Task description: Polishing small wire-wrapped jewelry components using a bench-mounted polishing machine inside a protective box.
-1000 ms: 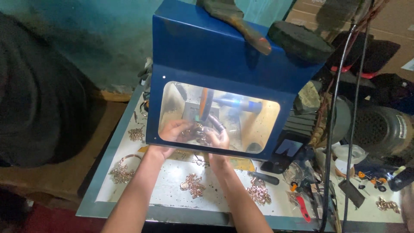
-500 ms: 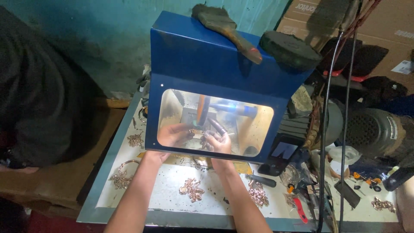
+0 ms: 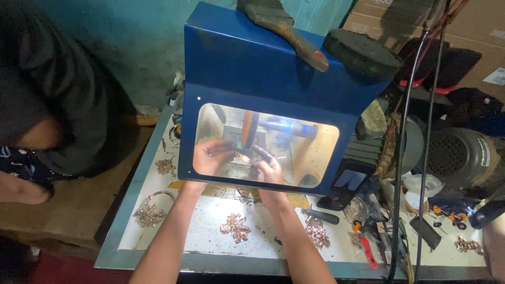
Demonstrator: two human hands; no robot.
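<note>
At about nine o'clock of the table (image 3: pixel 158 239) a person in dark clothing (image 3: pixel 63 100) crouches. Copper-coloured ornaments (image 3: pixel 235 227) lie scattered over the white tabletop. Both forearms reach up from six o'clock under the blue hood (image 3: pixel 263 68) and show through its clear window (image 3: pixel 315 158). The left hand (image 3: pixel 209 156) is half curled, fingers bent toward the small metal piece (image 3: pixel 243 158), which sits between the two hands just below the spinning wheel (image 3: pixel 247 130). At three o'clock of that piece, the right hand (image 3: pixel 268 167) is closed around it, thumb and fingers pinching. A grey motor (image 3: pixel 463 152) stands at three o'clock of the hood.

Compared with half a second ago, the hands hold much the same place under the wheel; the right one has dropped slightly and closed in.
</note>
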